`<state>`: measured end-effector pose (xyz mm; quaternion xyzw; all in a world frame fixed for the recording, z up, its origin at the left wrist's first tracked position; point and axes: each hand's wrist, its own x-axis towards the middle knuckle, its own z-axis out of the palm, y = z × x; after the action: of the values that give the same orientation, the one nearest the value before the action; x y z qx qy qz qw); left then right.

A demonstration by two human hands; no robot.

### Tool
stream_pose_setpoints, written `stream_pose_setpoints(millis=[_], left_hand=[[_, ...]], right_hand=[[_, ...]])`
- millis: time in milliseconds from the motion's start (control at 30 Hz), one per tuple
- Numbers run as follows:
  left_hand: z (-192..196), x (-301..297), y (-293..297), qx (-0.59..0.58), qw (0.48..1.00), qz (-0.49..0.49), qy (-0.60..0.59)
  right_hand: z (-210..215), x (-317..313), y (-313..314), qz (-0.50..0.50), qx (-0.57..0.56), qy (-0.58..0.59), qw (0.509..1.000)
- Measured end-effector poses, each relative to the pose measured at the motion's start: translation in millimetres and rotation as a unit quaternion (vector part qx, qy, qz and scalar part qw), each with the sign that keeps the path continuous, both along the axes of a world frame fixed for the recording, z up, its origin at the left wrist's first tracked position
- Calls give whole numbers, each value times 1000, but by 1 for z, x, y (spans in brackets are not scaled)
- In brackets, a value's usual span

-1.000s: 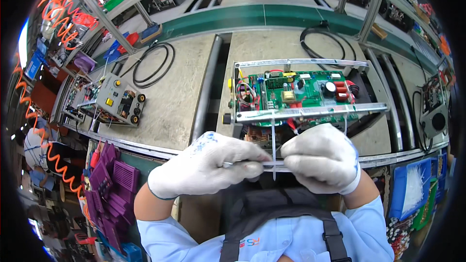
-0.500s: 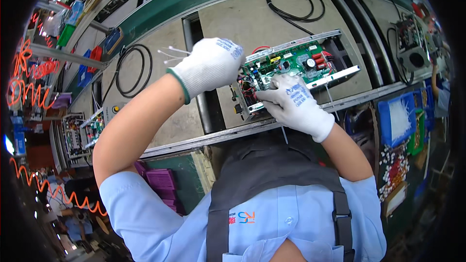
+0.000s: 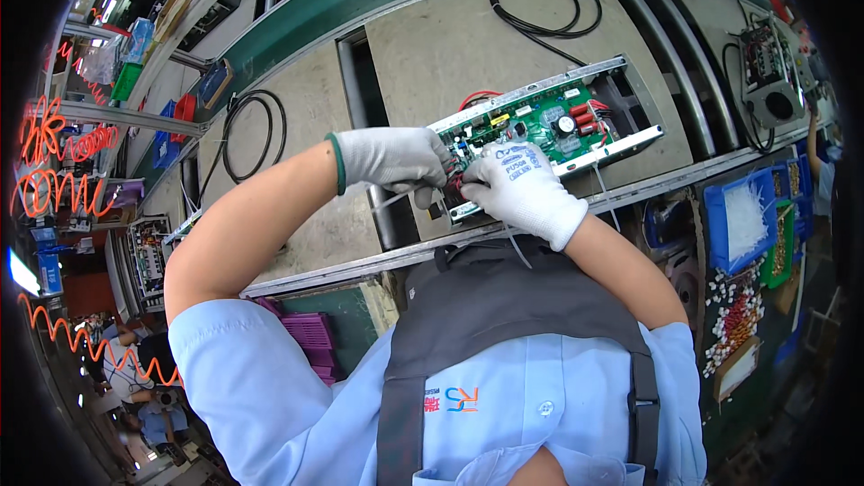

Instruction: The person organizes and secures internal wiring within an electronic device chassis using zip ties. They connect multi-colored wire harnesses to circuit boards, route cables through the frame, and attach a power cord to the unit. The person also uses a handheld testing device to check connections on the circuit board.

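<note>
An open metal chassis (image 3: 621, 146) holding a green circuit board (image 3: 540, 130) lies on the bench in front of me. My left hand (image 3: 396, 160), in a white glove with a green cuff, is closed at the chassis's left end. A thin white cable tie (image 3: 392, 201) sticks out below its fingers. Facing it, my gloved right hand (image 3: 524, 191) rests over the board's front edge, its fingers closed at a bundle of red wires (image 3: 455, 182). Both sets of fingertips nearly meet there, and they partly hide the wires. More white ties (image 3: 517, 247) hang at the chassis's front side.
Coiled black cables (image 3: 549, 4) lie behind the chassis and to the left. Metal rollers (image 3: 360, 99) show between the boards. To the right stand a blue bin (image 3: 740, 220) of white strips, a green bin (image 3: 778, 243) and another open unit (image 3: 771, 81). Purple trays (image 3: 308, 333) sit below the bench.
My left hand has come down and turned, and its cable tie now points down and left instead of up. My right hand has shifted slightly left toward the wires.
</note>
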<state>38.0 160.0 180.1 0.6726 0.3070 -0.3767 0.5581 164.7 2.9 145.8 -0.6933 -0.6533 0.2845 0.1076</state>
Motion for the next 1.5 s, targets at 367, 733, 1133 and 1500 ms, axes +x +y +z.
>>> stream_pose_setpoints(millis=[367,733,1133,1500], left_hand=[[19,-12,-14,246,953,-91,-150],[-3,-41,-33,86,955,119,-256],[-13,-50,-35,66,951,154,-258],[-15,-42,-40,143,941,156,-266]], right_hand=[[7,9,-9,-47,66,56,995],[10,7,-23,-257,-117,622,731],[4,-10,-26,-298,-88,627,714],[16,-11,-25,-264,-55,471,840]])
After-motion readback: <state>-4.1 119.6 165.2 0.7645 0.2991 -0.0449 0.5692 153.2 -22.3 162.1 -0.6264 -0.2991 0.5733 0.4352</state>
